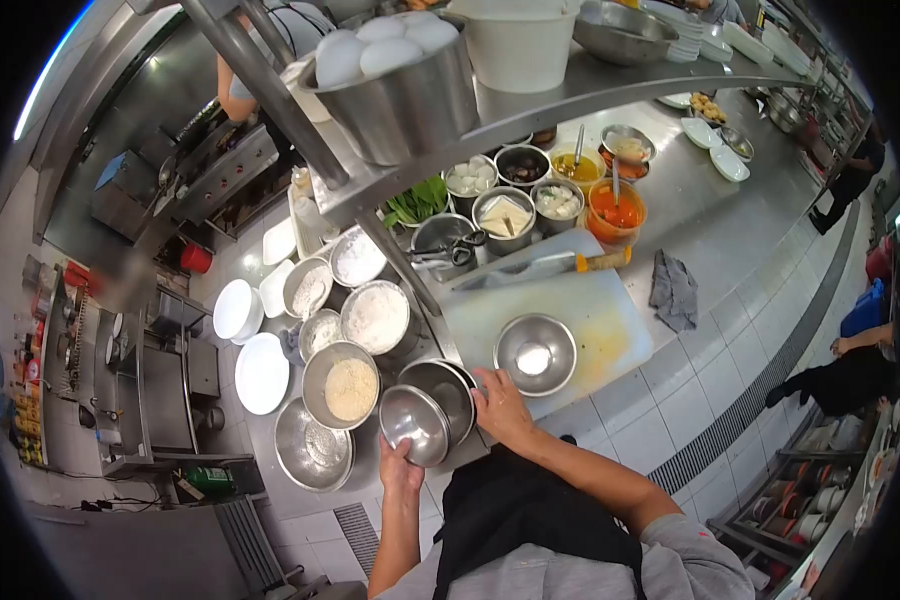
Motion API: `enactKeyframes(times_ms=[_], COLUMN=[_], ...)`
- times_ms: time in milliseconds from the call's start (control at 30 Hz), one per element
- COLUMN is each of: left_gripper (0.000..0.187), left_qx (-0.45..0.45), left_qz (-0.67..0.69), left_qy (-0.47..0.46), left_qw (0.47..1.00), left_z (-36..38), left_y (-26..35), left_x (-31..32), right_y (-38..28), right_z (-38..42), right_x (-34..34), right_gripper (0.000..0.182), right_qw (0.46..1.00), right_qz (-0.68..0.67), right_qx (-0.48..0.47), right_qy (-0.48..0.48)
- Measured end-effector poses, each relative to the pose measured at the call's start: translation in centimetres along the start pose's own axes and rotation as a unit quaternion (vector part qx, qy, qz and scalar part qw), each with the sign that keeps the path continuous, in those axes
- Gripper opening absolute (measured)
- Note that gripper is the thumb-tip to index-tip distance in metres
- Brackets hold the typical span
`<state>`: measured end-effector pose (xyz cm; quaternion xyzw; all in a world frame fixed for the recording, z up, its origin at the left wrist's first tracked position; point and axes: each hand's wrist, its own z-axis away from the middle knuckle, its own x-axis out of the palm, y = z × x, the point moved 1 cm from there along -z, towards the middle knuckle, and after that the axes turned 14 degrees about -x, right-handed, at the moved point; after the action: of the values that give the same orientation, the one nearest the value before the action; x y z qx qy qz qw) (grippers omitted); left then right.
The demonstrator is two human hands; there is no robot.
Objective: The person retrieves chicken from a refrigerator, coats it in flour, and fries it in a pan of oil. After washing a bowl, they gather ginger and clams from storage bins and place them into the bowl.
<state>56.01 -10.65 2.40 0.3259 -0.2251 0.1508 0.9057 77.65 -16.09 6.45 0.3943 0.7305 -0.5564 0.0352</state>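
Observation:
My left hand (400, 465) grips the lower edge of a small steel bowl (416, 418), which is tilted and looks empty. Behind it sits a larger steel bowl (452, 388), partly covered, with what looks like a second rim under it. My right hand (505, 407) has its fingers closed at the right rim of that larger bowl. Just right of these fingers, another empty steel bowl (560, 350) rests on the white cutting board (610, 310). Left of the held bowl is a steel bowl of pale crumbs (350, 390).
Bowls of white powder (375, 318) and a wet-looking steel bowl (305, 455) crowd the left. A cleaver (530, 270) lies at the board's back edge, before several ingredient tubs. A grey cloth (674, 290) lies right. The overhead shelf (530, 115) carries eggs (390, 55). Other people stand nearby.

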Motion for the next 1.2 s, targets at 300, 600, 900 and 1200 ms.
enactKeyframes(times_ms=[300, 600, 900, 1200], left_gripper=[0.061, 0.059, 0.059, 0.067], left_qx=[0.036, 0.026, 0.048, -0.027], left_qz=[-0.001, -0.049, -0.056, -0.247], left_qy=[-0.002, -0.008, 0.051, 0.216], left_qw=[0.999, 0.998, 0.996, 0.944], left_z=[0.1, -2.5, -8.2, -4.9], left_y=[0.5, 1.6, 0.6, 0.6], left_x=[-0.2, 0.6, 1.4, 5.1], right_y=[1.0, -3.9, -0.9, 5.9], right_z=[-2.4, -4.9, -3.0, 1.4], right_x=[2.0, -2.2, -9.0, -12.2], right_gripper=[0.016, 0.015, 0.011, 0.016], right_qw=[0.991, 0.929, 0.956, 0.848], right_qz=[-0.006, 0.176, 0.154, -0.256], right_qx=[-0.066, -0.324, -0.064, 0.268], right_qy=[-0.118, 0.017, 0.239, 0.38])
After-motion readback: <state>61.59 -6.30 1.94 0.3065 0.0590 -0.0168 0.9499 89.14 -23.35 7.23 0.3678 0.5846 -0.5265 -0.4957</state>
